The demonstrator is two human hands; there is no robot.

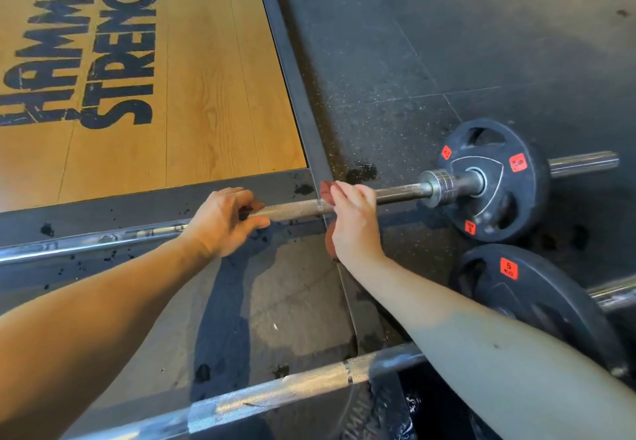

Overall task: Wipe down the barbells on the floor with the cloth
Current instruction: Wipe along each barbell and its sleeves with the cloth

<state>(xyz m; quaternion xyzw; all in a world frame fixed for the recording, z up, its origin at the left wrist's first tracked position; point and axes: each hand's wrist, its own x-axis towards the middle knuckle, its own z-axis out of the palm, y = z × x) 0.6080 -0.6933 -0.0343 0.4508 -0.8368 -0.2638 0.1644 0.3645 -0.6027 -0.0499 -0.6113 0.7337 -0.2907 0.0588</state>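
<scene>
A steel barbell point(292, 210) lies across the floor, with a black 5 kg plate point(495, 181) on its right sleeve. My right hand point(354, 222) grips a reddish-brown cloth point(325, 191) wrapped round the bar's shaft. My left hand point(225, 221) sits just to the left and pinches the knurled shaft with thumb and fingers. A second barbell point(275, 395) lies nearer to me, and my right forearm crosses over it. Its own black 5 kg plate point(537, 298) shows at the right.
A wooden lifting platform point(155, 78) with black lettering lies at the far left, framed by a dark metal border point(296, 95). Speckled black rubber flooring point(447, 43) covers the right side. Dark wet spots point(361, 172) dot the floor near the bar.
</scene>
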